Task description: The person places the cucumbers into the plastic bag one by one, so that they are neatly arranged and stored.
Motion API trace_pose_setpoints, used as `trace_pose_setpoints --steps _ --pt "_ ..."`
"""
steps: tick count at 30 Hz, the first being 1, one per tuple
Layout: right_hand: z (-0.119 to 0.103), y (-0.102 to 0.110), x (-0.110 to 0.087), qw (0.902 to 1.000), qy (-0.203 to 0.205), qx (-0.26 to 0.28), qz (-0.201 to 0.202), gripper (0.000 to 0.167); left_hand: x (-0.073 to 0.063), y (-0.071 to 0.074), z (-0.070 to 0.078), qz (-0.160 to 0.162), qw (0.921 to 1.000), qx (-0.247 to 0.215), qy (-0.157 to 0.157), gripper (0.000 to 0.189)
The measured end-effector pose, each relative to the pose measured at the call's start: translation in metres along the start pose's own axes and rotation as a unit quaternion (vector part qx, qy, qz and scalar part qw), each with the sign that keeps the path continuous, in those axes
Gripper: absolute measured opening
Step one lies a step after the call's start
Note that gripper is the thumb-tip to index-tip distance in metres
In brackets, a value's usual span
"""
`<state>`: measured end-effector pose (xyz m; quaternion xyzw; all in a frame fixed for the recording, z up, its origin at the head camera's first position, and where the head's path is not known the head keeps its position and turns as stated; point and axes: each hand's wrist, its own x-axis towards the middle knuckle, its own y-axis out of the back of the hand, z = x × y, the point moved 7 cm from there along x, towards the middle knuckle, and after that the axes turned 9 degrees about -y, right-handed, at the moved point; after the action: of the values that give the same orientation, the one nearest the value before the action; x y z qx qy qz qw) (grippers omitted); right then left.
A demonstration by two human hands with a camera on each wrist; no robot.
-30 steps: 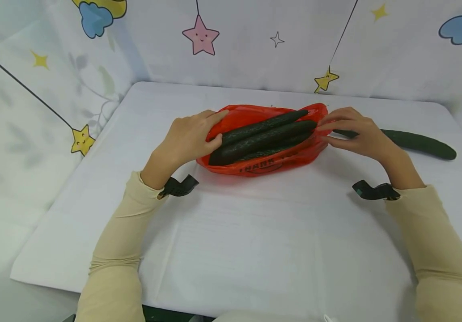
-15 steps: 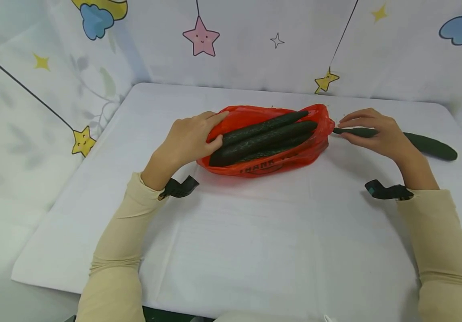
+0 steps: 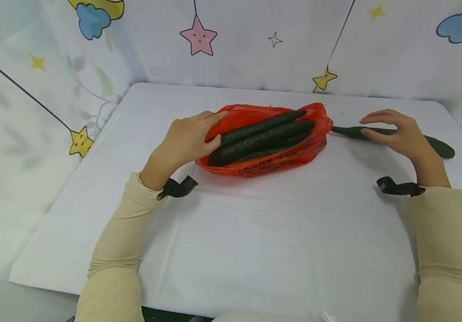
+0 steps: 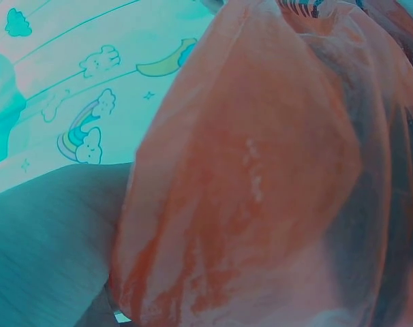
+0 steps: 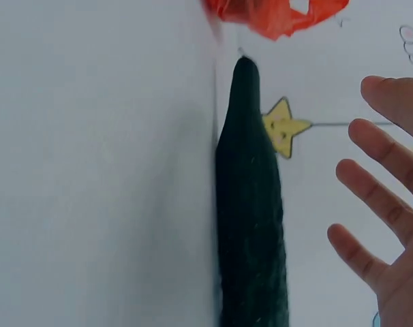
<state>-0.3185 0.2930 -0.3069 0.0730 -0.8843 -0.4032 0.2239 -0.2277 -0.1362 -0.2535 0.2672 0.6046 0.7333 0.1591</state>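
Note:
A red plastic bag (image 3: 311, 147) with dark lettering lies on its side, its mouth facing up toward the head camera. Several dark green cucumbers (image 3: 263, 136) lie side by side in it. My left hand (image 3: 186, 138) holds the bag's left end, thumb and forefinger at the rim beside the cucumber ends. Red plastic (image 4: 247, 157) fills most of the left wrist view and hides the fingers. One loose cucumber (image 5: 251, 204) lies right of the bag, its narrow end toward it. Over its middle hovers my right hand (image 3: 401, 134), fingers spread and holding nothing.
The white table (image 3: 247, 237) stretches from the bag to the near edge. Behind it hangs a white cloth (image 3: 247, 67) printed with stars and clouds. A black strap (image 3: 400, 187) sticks out from the right wrist, another from the left.
My right hand has let go of the bag's right end and moved right, over the loose cucumber. My left hand and the bag have stayed in place.

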Motion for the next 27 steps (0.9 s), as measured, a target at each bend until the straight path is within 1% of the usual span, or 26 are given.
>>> trace_pose_setpoints --steps 3,6,10,14,17,20,22,27 --pt "0.015 0.002 -0.004 0.9985 -0.052 0.014 -0.012 0.03 0.0 0.0 0.0 0.001 1.0 0.001 -0.001 0.054" --pt "0.026 0.004 -0.008 0.995 -0.094 0.022 -0.027 0.036 0.001 -0.001 0.0 0.001 1.0 0.002 -0.001 0.054" --pt "0.042 0.005 -0.012 0.99 -0.134 0.012 -0.043 0.04 0.001 -0.001 0.0 0.001 1.0 0.002 -0.001 0.053" --pt "0.061 0.006 -0.016 0.9787 -0.194 -0.014 -0.064 0.048 0.0 -0.001 0.0 0.003 1.0 0.0 -0.002 0.053" --pt "0.074 0.007 -0.019 0.9673 -0.232 -0.056 -0.086 0.059 0.001 -0.002 0.0 0.003 1.0 0.002 -0.003 0.053" --pt "0.082 0.007 -0.021 0.9576 -0.251 -0.098 -0.102 0.067 0.001 -0.002 0.0 0.003 1.0 0.003 -0.003 0.052" --pt "0.085 0.008 -0.023 0.9529 -0.259 -0.116 -0.107 0.07 0.001 -0.002 0.0 0.003 1.0 0.003 -0.003 0.053" --pt "0.089 0.008 -0.024 0.9483 -0.263 -0.138 -0.112 0.072 0.001 -0.002 0.0 0.001 1.0 0.004 -0.001 0.053"
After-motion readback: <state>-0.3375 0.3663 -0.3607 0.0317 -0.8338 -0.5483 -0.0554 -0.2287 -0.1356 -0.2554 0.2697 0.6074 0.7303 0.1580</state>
